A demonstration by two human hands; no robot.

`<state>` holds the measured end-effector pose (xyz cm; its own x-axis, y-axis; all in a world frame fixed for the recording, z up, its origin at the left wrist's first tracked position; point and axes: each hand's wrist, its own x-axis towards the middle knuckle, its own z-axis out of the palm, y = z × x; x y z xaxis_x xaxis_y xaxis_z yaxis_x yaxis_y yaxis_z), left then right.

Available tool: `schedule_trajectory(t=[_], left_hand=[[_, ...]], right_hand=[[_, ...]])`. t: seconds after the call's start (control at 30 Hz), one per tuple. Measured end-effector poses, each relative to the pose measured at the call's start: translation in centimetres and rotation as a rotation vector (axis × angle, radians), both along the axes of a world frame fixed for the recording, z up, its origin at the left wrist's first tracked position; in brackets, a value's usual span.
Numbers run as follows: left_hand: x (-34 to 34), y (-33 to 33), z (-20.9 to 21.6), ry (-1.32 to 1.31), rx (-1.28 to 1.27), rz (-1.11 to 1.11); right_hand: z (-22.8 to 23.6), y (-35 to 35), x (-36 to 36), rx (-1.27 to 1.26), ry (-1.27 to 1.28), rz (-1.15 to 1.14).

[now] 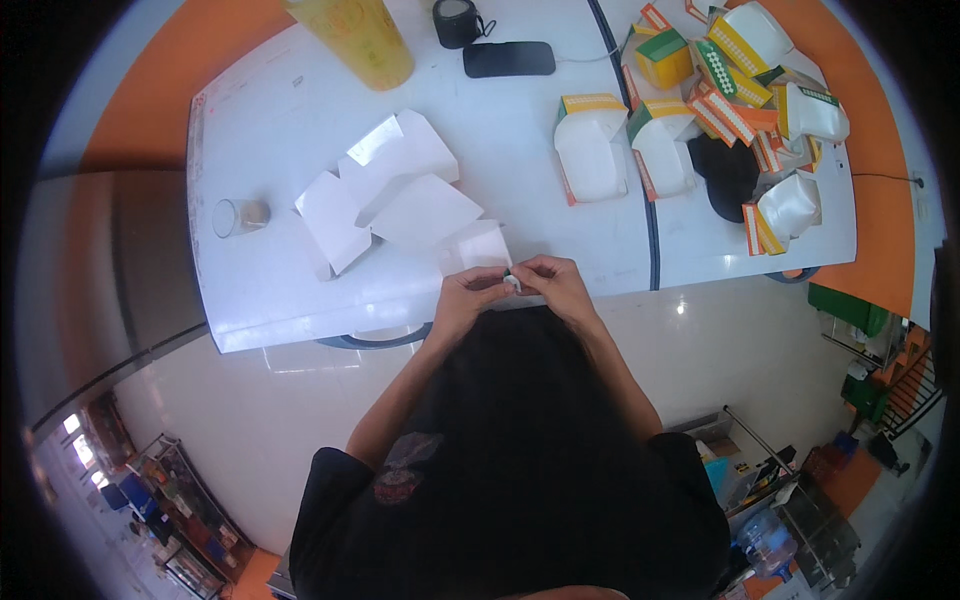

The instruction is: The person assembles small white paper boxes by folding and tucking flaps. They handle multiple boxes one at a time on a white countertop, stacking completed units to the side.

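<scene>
At the near edge of the table, my left hand [472,296] and my right hand [556,284] come together with fingers closed. Between them they pinch the edge of a white cardboard food box [476,246], whose pale inside faces up. Small white and dark green bits of it show between the fingertips; my hands hide the rest of that edge. Just beyond lie several unfolded white box blanks [420,208], overlapping in a loose stack. To the right stand two folded food boxes [590,165] with white insides and orange, yellow and green outer walls.
More folded boxes [745,75] are heaped at the far right, beside a soft black item [724,178]. A glass [240,217] stands on the left. Farther back are a tall yellow container [362,42], a phone [508,59] with a cable, and a small black round device [457,24].
</scene>
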<state>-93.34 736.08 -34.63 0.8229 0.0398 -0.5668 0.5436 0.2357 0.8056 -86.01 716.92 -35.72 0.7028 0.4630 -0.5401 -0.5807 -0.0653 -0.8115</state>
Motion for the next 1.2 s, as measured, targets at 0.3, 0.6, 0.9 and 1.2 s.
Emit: schedule_trajectory(t=[0.3, 0.6, 0.9, 1.2], left_hand=[[-0.1, -0.4, -0.2, -0.065, 0.157, -0.096], [3.8, -0.6, 0.7, -0.261, 0.265, 0.212], [7.6, 0.9, 1.7, -0.245, 0.577, 0.083], [5.1, 1.5, 1.0, -0.207, 0.369, 0.038]], right_hand=[[0.6, 0.3, 0.2, -0.154, -0.15, 0.092], [0.1, 3.2, -0.3, -0.346, -0.78, 0.001], [1.6, 3.2, 0.2, -0.365, -1.032, 0.052], [-1.5, 2.1, 1.4, -0.129, -0.312, -0.178]])
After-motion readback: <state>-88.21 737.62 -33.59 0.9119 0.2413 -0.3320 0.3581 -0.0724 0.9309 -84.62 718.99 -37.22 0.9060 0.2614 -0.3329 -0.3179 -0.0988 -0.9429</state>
